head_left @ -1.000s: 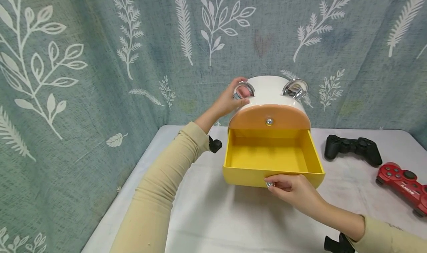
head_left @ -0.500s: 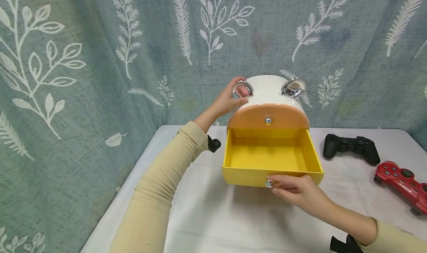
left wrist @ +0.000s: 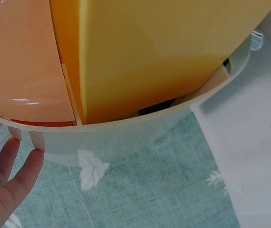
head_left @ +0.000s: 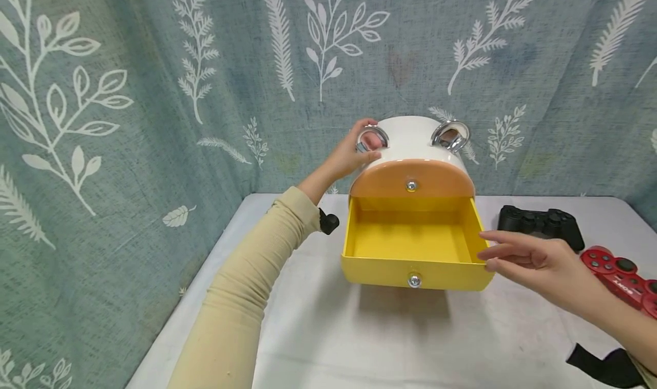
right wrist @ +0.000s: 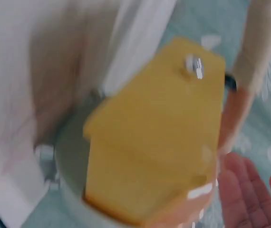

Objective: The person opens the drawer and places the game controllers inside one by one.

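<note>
A small white rounded drawer box (head_left: pixel 408 132) with two chrome rings on top stands at the table's back. Its upper orange drawer (head_left: pixel 436 178) is closed; the lower yellow drawer (head_left: pixel 390 275) is pulled out, with nothing inside and a round knob (head_left: pixel 414 280) in front. My left hand (head_left: pixel 353 152) grips the box's top left around one chrome ring, thumb in front; in the left wrist view its fingertips (left wrist: pixel 35 156) lie on the white shell. By the drawer's front right corner is my right hand (head_left: pixel 544 266), fingers loosely bent, holding nothing. The right wrist view is blurred.
A black game controller (head_left: pixel 539 225) lies right of the box, and a red game controller (head_left: pixel 623 278) farther right, partly behind my right arm. A leaf-patterned curtain (head_left: pixel 328 47) hangs behind and left of the white-covered table (head_left: pixel 318 332).
My right hand has let go of the yellow drawer's knob and moved right and up to the drawer's corner. The left hand, the box and the pulled-out drawer have stayed put.
</note>
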### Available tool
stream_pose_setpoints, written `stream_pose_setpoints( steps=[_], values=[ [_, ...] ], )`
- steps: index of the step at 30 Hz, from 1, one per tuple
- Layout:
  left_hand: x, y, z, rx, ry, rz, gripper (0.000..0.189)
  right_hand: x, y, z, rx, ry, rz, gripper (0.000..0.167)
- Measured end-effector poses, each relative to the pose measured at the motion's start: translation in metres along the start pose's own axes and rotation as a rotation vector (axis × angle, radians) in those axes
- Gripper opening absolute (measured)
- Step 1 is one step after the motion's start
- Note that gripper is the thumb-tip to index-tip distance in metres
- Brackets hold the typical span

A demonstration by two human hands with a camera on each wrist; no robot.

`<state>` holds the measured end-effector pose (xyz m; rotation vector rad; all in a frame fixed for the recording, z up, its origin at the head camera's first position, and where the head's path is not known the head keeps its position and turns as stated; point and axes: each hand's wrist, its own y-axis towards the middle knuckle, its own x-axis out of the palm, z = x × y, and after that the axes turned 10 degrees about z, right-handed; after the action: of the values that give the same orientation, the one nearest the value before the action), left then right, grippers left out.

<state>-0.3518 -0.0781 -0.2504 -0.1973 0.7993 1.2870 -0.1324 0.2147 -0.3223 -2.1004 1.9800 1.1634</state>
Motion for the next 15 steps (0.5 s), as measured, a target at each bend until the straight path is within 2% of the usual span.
stream_pose_setpoints(
  steps=[2, 6, 10, 12, 15],
  values=[
    [0.0, 0.0, -0.001, -0.002, 0.002, 0.001, 0.063, -0.013, 0.001, 0.005, 0.069, -0.083, 0.04, 0.048],
    [-0.001, -0.001, -0.001, 0.013, -0.013, -0.003, 0.064, -0.038, 0.003, 0.019, 0.176, -0.156, 0.074, 0.053],
    [-0.001, -0.001, -0.001, 0.03, -0.027, -0.005, 0.063, -0.059, 0.004, 0.041, 0.228, -0.229, 0.084, 0.059],
    [-0.001, -0.001, 0.0, 0.031, -0.03, -0.003, 0.063, -0.07, 0.004, 0.066, 0.252, -0.329, 0.076, 0.064],
    [-0.001, -0.001, 0.0, 0.033, -0.035, 0.0, 0.063, -0.092, 0.0, 0.136, 0.272, -0.488, 0.104, 0.075]
  ],
)
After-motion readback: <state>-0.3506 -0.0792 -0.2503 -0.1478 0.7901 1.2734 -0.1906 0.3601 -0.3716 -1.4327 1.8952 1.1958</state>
